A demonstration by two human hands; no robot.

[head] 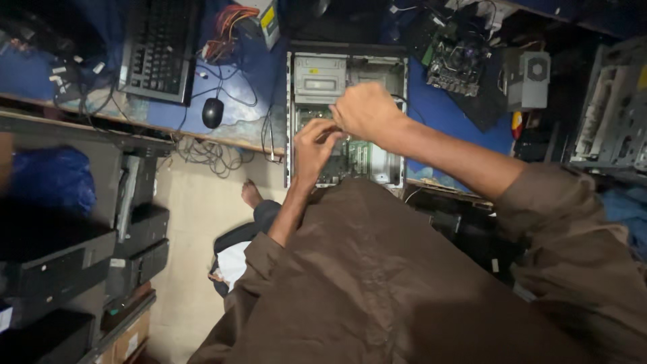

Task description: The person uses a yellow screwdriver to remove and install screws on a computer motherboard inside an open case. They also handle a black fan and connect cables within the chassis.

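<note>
An open desktop computer case point(397, 118) lies on its side on the blue-topped bench, its green motherboard point(347, 158) and grey drive bay point(319, 77) exposed. My left hand point(313, 145) hovers over the board with its fingers pinched together near the case's middle. My right hand point(366, 111) is curled just above and to the right of it, fingertips meeting those of the left. Something small may sit between the fingers, but I cannot make it out. Both arms reach out from brown sleeves.
A black keyboard point(158, 47) and black mouse point(212, 112) lie left of the case, with tangled cables point(212, 152) at the bench edge. A loose circuit board point(458, 64) and a power supply point(529, 79) sit right. Stacked black cases point(60, 263) line the floor at left.
</note>
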